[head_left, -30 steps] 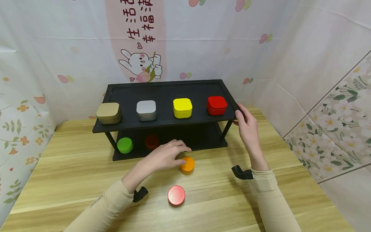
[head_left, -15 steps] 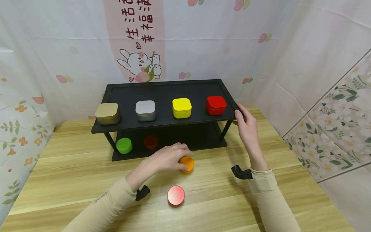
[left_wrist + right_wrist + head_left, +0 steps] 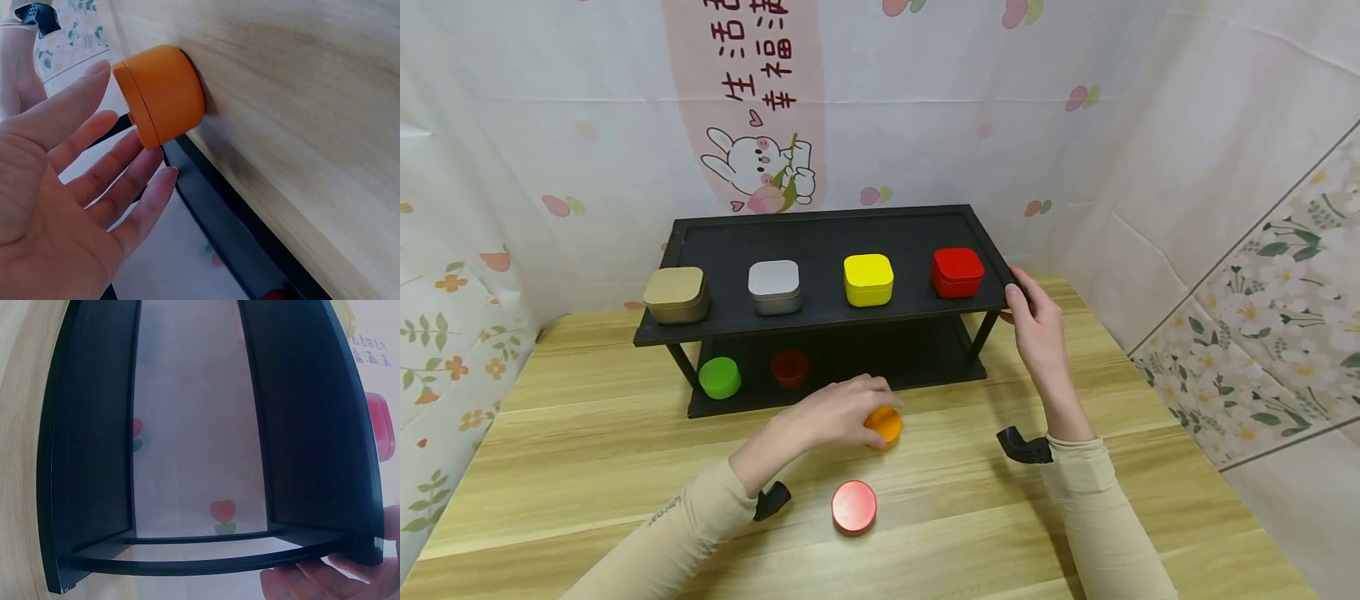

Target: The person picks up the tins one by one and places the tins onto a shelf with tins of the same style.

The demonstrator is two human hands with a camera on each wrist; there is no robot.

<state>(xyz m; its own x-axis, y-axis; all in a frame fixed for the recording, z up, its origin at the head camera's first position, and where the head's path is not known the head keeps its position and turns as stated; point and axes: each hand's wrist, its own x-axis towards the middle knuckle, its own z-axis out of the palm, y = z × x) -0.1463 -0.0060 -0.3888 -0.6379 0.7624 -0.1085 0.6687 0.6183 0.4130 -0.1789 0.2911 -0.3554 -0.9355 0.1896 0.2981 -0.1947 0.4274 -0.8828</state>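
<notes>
A round orange tin with a lid [image 3: 885, 423] stands on the wooden table, just in front of a black two-tier shelf [image 3: 820, 225]. Around its lid curl the thumb and fingers of my left hand [image 3: 842, 414]; in the left wrist view the thumb is at one side of the orange tin [image 3: 172, 94] and the fingertips at the other. My right hand [image 3: 1037, 325] grips the front right corner of the shelf's upper tier, thumb on top. In the right wrist view, the fingers [image 3: 319, 578] reach under that corner. A round red tin [image 3: 853, 507] stands nearer me.
On the upper tier sit a gold tin [image 3: 676, 295], a silver tin [image 3: 774, 287], a yellow tin [image 3: 868, 280] and a red square tin [image 3: 957, 272]. The lower tier bears a round green tin [image 3: 720, 378] and a dark red round tin [image 3: 790, 368]. Printed cloth [image 3: 925, 133] hangs behind.
My left hand has lowered slightly and moved right, its thumb and fingers now reaching around the orange tin. The right hand keeps its grip on the shelf corner.
</notes>
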